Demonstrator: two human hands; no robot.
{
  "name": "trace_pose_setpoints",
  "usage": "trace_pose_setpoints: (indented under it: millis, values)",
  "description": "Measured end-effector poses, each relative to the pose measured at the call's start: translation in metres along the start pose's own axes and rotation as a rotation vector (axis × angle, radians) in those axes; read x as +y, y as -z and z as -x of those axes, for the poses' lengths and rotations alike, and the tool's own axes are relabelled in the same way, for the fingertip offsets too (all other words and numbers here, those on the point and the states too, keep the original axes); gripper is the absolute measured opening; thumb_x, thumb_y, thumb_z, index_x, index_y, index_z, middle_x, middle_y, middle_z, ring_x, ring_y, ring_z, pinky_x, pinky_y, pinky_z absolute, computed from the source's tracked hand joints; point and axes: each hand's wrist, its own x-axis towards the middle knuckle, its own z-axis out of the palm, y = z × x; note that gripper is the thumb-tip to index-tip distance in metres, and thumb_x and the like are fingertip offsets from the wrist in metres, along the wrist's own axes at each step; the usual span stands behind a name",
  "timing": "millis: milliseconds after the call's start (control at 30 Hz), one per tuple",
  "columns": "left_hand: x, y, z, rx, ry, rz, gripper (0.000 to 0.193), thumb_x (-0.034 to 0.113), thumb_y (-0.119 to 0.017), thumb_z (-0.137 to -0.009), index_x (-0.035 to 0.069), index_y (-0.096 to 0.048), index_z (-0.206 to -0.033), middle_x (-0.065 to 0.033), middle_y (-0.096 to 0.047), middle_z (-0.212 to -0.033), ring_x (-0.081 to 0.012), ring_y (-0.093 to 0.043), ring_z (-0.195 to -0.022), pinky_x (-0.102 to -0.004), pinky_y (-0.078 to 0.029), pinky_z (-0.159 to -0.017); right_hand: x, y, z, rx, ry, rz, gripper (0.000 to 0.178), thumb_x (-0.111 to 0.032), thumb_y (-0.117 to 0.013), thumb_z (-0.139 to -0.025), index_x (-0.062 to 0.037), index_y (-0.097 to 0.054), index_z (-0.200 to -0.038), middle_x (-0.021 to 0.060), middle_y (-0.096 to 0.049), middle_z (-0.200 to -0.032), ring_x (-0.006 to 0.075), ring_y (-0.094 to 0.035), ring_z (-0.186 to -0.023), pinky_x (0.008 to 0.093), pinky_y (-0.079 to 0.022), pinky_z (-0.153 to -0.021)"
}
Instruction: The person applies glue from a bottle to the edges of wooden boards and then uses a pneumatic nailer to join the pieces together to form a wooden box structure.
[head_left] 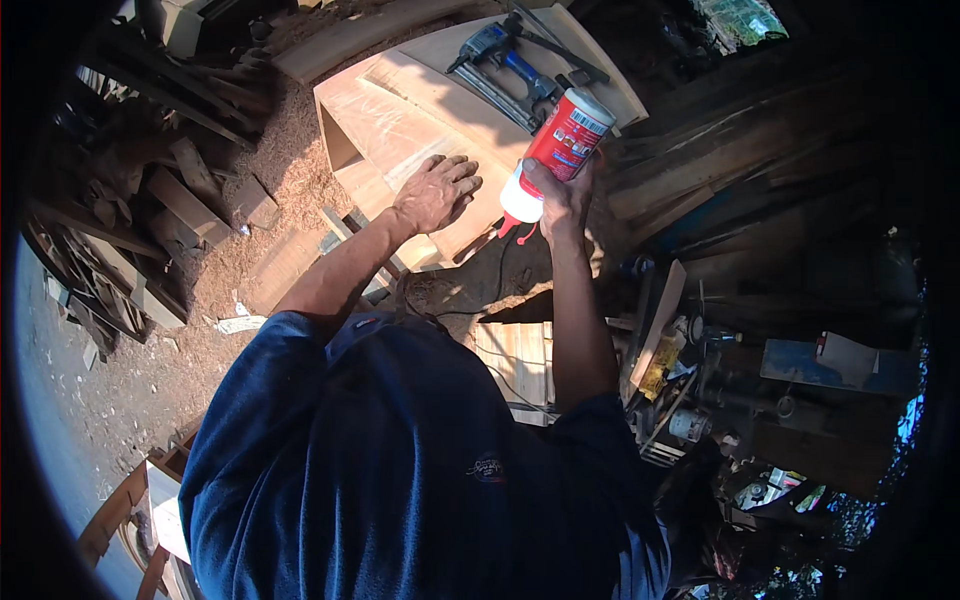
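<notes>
- Glue bottle (556, 150) is in the right hand (563, 196), tipped nozzle-down over the near edge of the wood box (400, 130). Fingers are wrapped tight round the lower part, near the red cap end.
- Left hand (436, 192) lies flat on the box's top face, palm down, fingers loosely spread, gripping nothing. Looks like it's just steadying the piece.
- Nail gun (505, 55) sits on the far panel behind the bottle, well apart from both hands.
- Sawdust (290, 160) all over the ground to the left, plus a heap of offcuts (150, 200).
- Risks, as I see it: the nozzle hangs past the box edge, so a hard squeeze could drip glue onto the floor, not the joint. The box looks unclamped, so leaning on it could shift it. Glue on that flat palm would smear everywhere.
</notes>
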Motion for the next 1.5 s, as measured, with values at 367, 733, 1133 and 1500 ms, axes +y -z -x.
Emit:
trace_pose_setpoints:
  millis: [367,733,1133,1500]
  values:
    - [-0.026,0.005,-0.002,0.219,0.101,0.074,0.025,0.016,-0.07,-0.089,0.009,-0.068,-0.112,-0.0096,-0.064,-0.117,-0.0294,-0.059,-0.11,-0.043,-0.049,-0.095,0.02,-0.029,-0.005,-0.165,-0.121,0.324,0.071,-0.012,-0.086,-0.068,-0.0037,-0.046,-0.126,0.0088,-0.063,-0.109,0.0199,-0.064,-0.095,0.0393,-0.054,-0.086]
    - [-0.026,0.009,-0.004,0.241,0.105,0.085,0.024,0.016,-0.071,-0.085,0.007,-0.068,-0.107,-0.0108,-0.063,-0.109,-0.0309,-0.058,-0.109,-0.0435,-0.048,-0.097,0.025,-0.031,-0.012,-0.257,-0.165,0.438,0.074,-0.015,-0.088,-0.07,-0.002,-0.046,-0.129,0.0139,-0.065,-0.112,0.0242,-0.066,-0.1,0.0411,-0.055,-0.09]
    - [-0.025,0.013,-0.004,0.152,0.168,0.016,0.02,0.021,-0.067,-0.09,0.011,-0.072,-0.106,-0.0059,-0.065,-0.111,-0.0257,-0.058,-0.109,-0.0408,-0.046,-0.099,0.033,-0.033,-0.013,-0.292,-0.117,0.577,0.079,-0.018,-0.088,-0.068,-0.0003,-0.045,-0.132,0.018,-0.065,-0.118,0.0293,-0.067,-0.105,0.0433,-0.053,-0.094]
    - [-0.026,0.013,-0.004,0.157,0.171,0.036,0.019,0.021,-0.065,-0.091,0.012,-0.072,-0.106,-0.0045,-0.065,-0.113,-0.0251,-0.057,-0.11,-0.0407,-0.045,-0.1,0.027,-0.031,-0.01,-0.294,-0.198,0.424,0.078,-0.016,-0.088,-0.069,-0.0005,-0.045,-0.131,0.0158,-0.065,-0.115,0.0267,-0.066,-0.103,0.0426,-0.054,-0.092]
